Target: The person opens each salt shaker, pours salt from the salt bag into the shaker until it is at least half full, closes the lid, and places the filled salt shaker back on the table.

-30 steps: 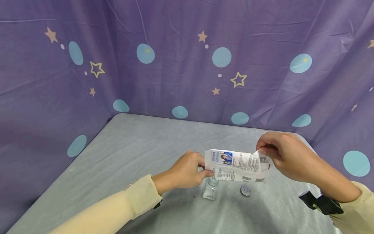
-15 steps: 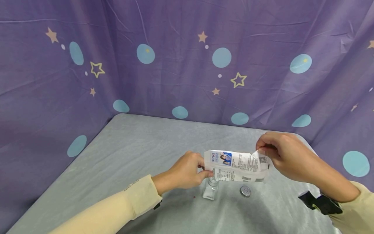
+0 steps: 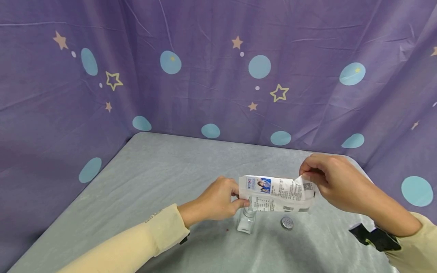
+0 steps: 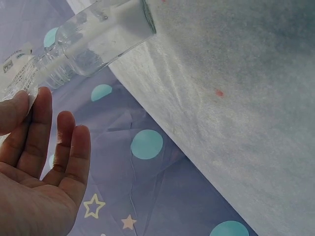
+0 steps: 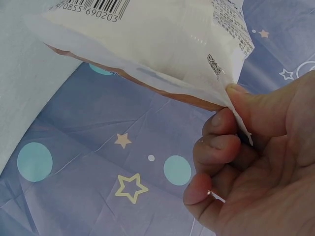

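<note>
A white printed packet [image 3: 278, 194] is held sideways above the table between both hands. My left hand [image 3: 216, 200] pinches its left end between thumb and index finger, the other fingers loose. At the upper right corner, my right hand [image 3: 341, 184] pinches the packet's edge. Under the left end stands a small glass bottle [image 3: 244, 224], its mouth hidden behind the packet in the head view. In the left wrist view the packet's end meets the neck of the bottle [image 4: 93, 42], and a white streak runs inside towards white contents at the base.
To the right of the bottle, a round metal shaker lid with holes [image 3: 286, 223] lies on the grey cloth-covered table [image 3: 170, 159]. A tiny red speck [image 3: 227, 229] lies left of the bottle. A purple patterned curtain [image 3: 205, 102] hangs behind the table.
</note>
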`<state>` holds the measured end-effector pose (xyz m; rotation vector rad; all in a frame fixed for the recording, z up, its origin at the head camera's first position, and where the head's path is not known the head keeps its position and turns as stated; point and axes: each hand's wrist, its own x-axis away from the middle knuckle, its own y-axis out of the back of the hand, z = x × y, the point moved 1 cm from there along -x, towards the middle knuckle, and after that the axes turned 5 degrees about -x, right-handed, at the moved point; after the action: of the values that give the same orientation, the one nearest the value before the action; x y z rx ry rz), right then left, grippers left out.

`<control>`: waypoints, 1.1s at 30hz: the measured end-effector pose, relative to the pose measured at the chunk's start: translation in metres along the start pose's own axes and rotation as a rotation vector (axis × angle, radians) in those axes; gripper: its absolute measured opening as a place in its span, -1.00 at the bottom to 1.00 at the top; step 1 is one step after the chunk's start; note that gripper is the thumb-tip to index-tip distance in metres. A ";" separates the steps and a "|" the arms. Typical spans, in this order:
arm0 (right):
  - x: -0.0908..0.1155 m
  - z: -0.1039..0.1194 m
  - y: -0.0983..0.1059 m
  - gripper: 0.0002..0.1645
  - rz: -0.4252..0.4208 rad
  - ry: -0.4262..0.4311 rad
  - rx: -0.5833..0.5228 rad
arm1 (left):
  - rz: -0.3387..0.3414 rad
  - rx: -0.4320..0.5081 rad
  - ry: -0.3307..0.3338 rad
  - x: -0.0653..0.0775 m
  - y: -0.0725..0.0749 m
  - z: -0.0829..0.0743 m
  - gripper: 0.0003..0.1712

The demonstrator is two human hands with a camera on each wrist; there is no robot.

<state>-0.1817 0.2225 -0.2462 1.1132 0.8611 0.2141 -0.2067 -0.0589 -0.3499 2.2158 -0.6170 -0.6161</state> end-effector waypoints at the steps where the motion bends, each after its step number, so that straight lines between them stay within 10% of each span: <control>1: 0.000 0.000 0.000 -0.50 -0.001 0.000 -0.002 | 0.000 -0.001 0.000 0.000 0.000 0.000 -0.86; 33: 0.000 0.001 0.002 -0.54 -0.002 -0.003 -0.003 | 0.001 0.011 -0.003 0.001 0.000 -0.003 -0.85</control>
<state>-0.1800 0.2230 -0.2443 1.1099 0.8589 0.2117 -0.2045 -0.0579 -0.3483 2.2255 -0.6239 -0.6165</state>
